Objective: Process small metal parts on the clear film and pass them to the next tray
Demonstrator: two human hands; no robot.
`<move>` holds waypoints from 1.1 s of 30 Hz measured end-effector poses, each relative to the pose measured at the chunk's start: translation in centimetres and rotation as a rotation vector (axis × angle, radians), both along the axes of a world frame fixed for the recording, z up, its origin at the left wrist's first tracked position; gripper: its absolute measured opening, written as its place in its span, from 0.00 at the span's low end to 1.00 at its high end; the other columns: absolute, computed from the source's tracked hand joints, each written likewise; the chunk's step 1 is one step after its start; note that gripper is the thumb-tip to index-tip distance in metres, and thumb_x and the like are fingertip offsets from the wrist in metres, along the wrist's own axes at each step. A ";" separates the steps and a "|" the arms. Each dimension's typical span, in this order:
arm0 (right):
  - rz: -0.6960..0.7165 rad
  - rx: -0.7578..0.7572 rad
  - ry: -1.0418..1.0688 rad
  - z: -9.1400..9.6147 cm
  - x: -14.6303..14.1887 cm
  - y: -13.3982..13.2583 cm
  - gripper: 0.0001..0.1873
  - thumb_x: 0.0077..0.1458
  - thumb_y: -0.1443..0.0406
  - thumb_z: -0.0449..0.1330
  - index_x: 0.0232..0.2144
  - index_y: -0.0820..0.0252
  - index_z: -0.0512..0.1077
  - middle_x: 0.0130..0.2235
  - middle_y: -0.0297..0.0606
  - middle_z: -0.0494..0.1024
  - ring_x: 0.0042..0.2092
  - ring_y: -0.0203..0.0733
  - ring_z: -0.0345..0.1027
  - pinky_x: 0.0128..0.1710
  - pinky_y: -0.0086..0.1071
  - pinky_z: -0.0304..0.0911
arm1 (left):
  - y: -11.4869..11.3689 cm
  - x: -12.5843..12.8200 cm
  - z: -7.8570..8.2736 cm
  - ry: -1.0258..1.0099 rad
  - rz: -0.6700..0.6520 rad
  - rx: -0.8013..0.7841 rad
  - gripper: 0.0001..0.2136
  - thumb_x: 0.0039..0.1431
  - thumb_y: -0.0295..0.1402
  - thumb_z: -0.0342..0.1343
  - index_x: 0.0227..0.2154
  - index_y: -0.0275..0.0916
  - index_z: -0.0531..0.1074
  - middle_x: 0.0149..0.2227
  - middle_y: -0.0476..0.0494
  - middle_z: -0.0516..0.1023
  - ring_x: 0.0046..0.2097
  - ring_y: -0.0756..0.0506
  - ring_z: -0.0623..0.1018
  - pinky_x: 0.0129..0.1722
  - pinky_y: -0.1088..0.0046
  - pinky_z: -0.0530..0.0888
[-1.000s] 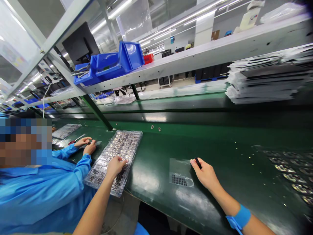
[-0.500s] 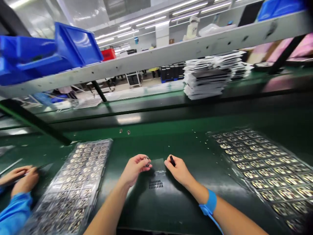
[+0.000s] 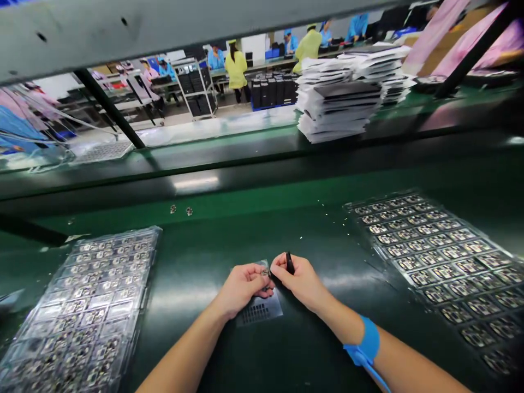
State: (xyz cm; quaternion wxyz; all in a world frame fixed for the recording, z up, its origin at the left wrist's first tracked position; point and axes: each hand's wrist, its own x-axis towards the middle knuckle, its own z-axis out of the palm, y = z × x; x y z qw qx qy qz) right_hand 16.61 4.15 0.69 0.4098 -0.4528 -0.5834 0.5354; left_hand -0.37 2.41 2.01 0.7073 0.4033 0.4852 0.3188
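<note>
Evidently close two-hand work; step in hand, as judged: tool held up to part.

1. L. hand (image 3: 248, 289): thumb & fingers pinched tog. on part (image 3: 266, 273); grip narrow, no visible gap.
2. Part: small, metallic; at L. fingertips, above sheet; mostly covered, detail n/a.
3. R. hand (image 3: 301, 278): thumb & forefinger drawn in on black tool (image 3: 290, 263), approx. upright. Fingertips v. near part; contact can't be told. Tool tip hidden.
4. Sheet (image 3: 275, 310): clear, w/ rows of dark marks; over bench (image 3: 213, 349), partly under L. hand.

Next move, prob., calls for: steady L. pinch, short R. travel, no drag on sheet.

Edges/room: L. tray (image 3: 159, 233) & R. tray (image 3: 379, 250), both w/ rows of pcs., bound side travel; each well apart from hands, bench running between. Fwd.: two loose pcs. (image 3: 189, 211) nr. back, L. of ctr.; white specks (image 3: 301, 237) beyond R. hand. Blue wristband (image 3: 369, 338), R. wrist, cord trailing: poss. snag.
</note>
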 end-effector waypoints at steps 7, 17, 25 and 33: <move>0.077 0.110 -0.168 1.2 0.6 -0.2 0.10 0.57 0.62 0.57 0.25 0.60 0.71 0.23 0.30 0.70 0.26 0.36 0.63 0.27 0.27 0.57 | -0.3 0.2 0.0 -0.001 -0.022 -0.022 0.14 0.50 0.38 0.64 0.32 0.31 0.73 0.31 0.41 0.79 0.32 0.49 0.78 0.34 0.75 0.75; 0.102 0.201 -0.215 1.3 0.7 -0.4 0.10 0.59 0.63 0.57 0.27 0.59 0.73 0.23 0.31 0.72 0.25 0.36 0.64 0.27 0.28 0.57 | -0.3 -0.1 0.1 -0.011 -0.053 -0.025 0.10 0.52 0.36 0.62 0.32 0.33 0.74 0.32 0.41 0.79 0.34 0.48 0.79 0.35 0.75 0.75; 0.070 0.243 -0.266 1.1 0.6 -0.4 0.10 0.59 0.63 0.57 0.27 0.58 0.73 0.23 0.31 0.72 0.26 0.36 0.64 0.29 0.29 0.58 | -0.3 0.1 0.1 0.005 -0.078 -0.033 0.09 0.51 0.34 0.61 0.29 0.33 0.72 0.30 0.41 0.79 0.31 0.48 0.79 0.33 0.76 0.74; 0.080 0.223 -0.252 1.1 0.7 -0.3 0.10 0.59 0.63 0.57 0.27 0.58 0.72 0.24 0.31 0.73 0.26 0.36 0.64 0.28 0.29 0.59 | -0.5 0.2 0.5 -0.007 -0.092 -0.044 0.09 0.51 0.33 0.61 0.30 0.33 0.71 0.29 0.41 0.79 0.31 0.47 0.80 0.31 0.75 0.75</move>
